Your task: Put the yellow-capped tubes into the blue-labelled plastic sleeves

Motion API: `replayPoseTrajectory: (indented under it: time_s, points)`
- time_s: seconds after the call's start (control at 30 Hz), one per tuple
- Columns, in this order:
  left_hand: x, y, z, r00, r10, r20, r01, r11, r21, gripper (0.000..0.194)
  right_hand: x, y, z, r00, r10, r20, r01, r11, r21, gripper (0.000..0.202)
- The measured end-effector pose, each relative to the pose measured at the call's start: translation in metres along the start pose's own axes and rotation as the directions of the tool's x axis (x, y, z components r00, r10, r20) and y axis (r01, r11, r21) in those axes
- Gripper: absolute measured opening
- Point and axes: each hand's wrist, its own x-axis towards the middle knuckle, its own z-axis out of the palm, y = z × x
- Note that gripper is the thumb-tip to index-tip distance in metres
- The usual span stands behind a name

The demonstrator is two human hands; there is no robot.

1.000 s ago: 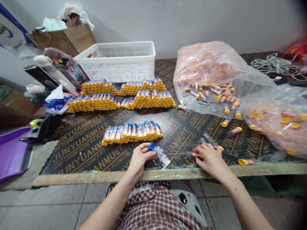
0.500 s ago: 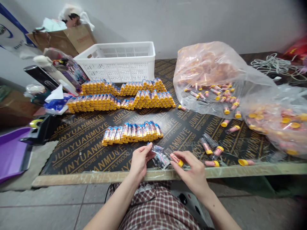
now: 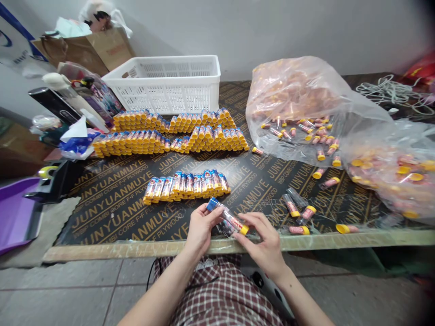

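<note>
Leftmost of what concerns me, a short stack of blue-and-yellow tubes point(image 3: 186, 186) lies just beyond my hands on the dark printed tabletop point(image 3: 112, 226). The clear tube point(image 3: 228, 218) I'm handling slants between my hands over the table's near edge, blue end point(image 3: 212, 203) to the left, yellow cap point(image 3: 244, 230) lower and to the right. To do this well, I reckon, I should steady the blue end lightly, guide from the cap and keep both in one line, so the thin plastic doesn't crease.

My left hand point(image 3: 200, 226) is nearly closed, thumb and fingers pinching near the blue end; whether that blue is a separate sleeve, I can't tell. My right hand point(image 3: 264, 240) is loosely curled, about half closed, thumb and fingertips on the yellow cap. Further right, loose yellow-capped tubes point(image 3: 308, 213) lie near it, with a translucent bag point(image 3: 295, 86) behind them.
</note>
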Motion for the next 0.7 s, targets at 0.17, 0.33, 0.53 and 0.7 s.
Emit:
replayPoseTrajectory:
  time_s: [0.17, 0.33, 0.53, 0.7]
  points:
    - [0.0, 0.004, -0.004, 0.999, -0.027, 0.024, 0.027, 1.0, -0.014, 0.03, -0.003, 0.0, -0.002, 0.994, -0.052, 0.096, 0.037, 0.987, 0.156, 0.031]
    - [-0.009, 0.007, -0.001, 0.987, -0.095, 0.129, 0.085, 0.993, 0.079, 0.038, -0.002, 0.004, 0.001, 0.991, -0.13, 0.04, 0.129, 0.991, 0.037, 0.047]
    - [-0.021, 0.007, 0.003, 0.931, -0.243, 0.273, 0.174, 0.951, 0.255, 0.037, 0.004, 0.007, -0.003, 0.976, -0.157, 0.152, 0.143, 0.985, 0.1, 0.082]
    - [-0.023, 0.004, 0.002, 0.911, -0.278, 0.303, 0.199, 0.943, 0.268, 0.034, 0.003, 0.009, -0.004, 0.948, -0.151, 0.28, 0.083, 0.967, 0.243, 0.088]
